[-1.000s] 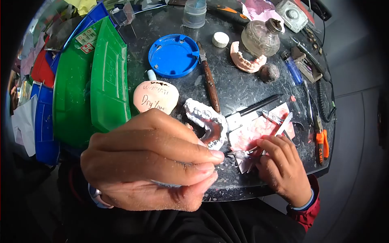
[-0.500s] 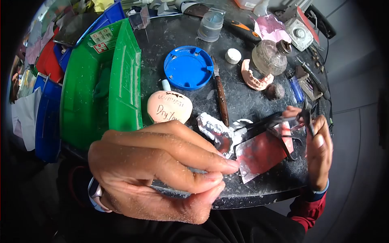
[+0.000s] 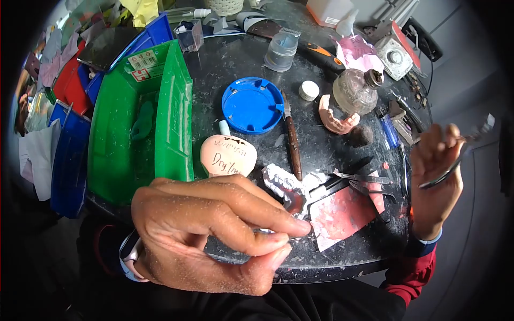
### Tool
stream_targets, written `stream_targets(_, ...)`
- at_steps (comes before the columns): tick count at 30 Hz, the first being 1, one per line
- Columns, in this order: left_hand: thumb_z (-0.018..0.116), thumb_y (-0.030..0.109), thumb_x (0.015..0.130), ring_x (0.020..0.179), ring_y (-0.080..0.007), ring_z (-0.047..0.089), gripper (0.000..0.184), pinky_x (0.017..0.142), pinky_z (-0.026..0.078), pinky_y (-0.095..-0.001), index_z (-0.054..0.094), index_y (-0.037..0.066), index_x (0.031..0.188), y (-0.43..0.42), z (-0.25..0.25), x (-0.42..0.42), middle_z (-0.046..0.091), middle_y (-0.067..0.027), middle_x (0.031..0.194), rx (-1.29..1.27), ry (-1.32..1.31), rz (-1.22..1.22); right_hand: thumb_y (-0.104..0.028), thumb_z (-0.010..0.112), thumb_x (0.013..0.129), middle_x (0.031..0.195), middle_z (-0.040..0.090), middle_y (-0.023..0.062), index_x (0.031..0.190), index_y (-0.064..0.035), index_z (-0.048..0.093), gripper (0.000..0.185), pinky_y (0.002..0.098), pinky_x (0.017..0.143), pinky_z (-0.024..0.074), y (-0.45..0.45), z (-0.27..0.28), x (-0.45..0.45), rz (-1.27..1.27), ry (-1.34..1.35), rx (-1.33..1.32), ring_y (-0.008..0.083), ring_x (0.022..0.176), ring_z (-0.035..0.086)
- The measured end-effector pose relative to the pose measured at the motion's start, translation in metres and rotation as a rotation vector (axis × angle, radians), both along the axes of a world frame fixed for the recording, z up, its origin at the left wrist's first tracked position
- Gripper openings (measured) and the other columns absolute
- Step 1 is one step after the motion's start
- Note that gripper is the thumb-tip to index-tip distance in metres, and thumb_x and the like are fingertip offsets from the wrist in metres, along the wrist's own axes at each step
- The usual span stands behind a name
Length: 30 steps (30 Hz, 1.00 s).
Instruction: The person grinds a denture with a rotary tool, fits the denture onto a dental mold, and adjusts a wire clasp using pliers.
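Note:
My left hand [image 3: 214,230] is large in the foreground, thumb and fingertips pinched together. Whatever is between them is hidden; only a small shiny glint shows between the fingers. At the right, my raised right hand [image 3: 435,184] has a slim curved metal instrument [image 3: 444,174] in its fingers, its shiny tip pointing up and right. Between the hands lie a pink wax sheet [image 3: 342,216], several metal tools [image 3: 364,178] partly over it, and a foil-covered piece [image 3: 281,182]. Beyond my left hand sits a pink plaster block [image 3: 227,155] with handwriting on it.
A green bin [image 3: 174,112] stands at the left. Farther back on the dark bench lie a blue lid [image 3: 251,106], a wooden-handled knife [image 3: 293,144], a pink dental cast [image 3: 337,122], a glass burner [image 3: 353,91], a white cap [image 3: 309,90] and a dark ball [image 3: 361,136].
My right hand has moved right and away from the wax sheet, taking the metal instrument with it. My left hand keeps its pinch. The whole view has shifted slightly.

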<state>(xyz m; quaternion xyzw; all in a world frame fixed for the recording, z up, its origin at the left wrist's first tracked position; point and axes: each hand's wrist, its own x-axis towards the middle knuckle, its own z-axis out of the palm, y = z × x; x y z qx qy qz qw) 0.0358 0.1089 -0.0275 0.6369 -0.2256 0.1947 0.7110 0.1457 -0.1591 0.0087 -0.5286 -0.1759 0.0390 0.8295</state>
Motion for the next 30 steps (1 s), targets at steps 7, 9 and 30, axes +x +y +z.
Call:
stream_targets(7, 0.066, -0.008, 0.061, 0.066, -0.0256, 0.067, 0.016, 0.056, 0.059, -0.0314, 0.057, 0.002, 0.069, 0.002, 0.002, 0.002, 0.064, -0.0167, 0.071, 0.031, 0.044, -0.106, -0.053, 0.058, 0.077, 0.074, 0.037, -0.001, 0.096, -0.0004, 0.046, 0.057, 0.0214, 0.053, 0.0314, 0.019, -0.001, -0.025, 0.49, 0.335, -0.526, 0.0076, 0.06, 0.035)
stream_targets(9, 0.066, -0.008, 0.061, 0.066, -0.0263, 0.067, 0.016, 0.057, 0.059, -0.0338, 0.057, 0.002, 0.069, 0.0, 0.0, 0.002, 0.065, -0.0172, 0.072, 0.002, 0.056, -0.131, -0.049, 0.059, 0.083, 0.08, 0.042, -0.0007, 0.128, 0.0069, 0.039, 0.074, 0.0245, 0.071, 0.0373, 0.026, 0.002, -0.03, 0.596, 0.242, -0.634, 0.01, 0.074, 0.043)
stream_targets(30, 0.073, -0.008, 0.057, 0.073, -0.031, 0.068, 0.018, 0.069, 0.058, -0.0357, 0.059, -0.001, 0.066, 0.008, 0.006, -0.001, 0.064, -0.0284, 0.079, 0.168, 0.393, -0.398, -0.035, 0.061, 0.082, 0.089, 0.058, 0.0176, 0.073, -0.0038, 0.05, 0.035, 0.0436, 0.07, 0.0498, 0.025, -0.021, -0.03, 0.571, -0.867, -1.036, 0.0317, 0.08, 0.061)
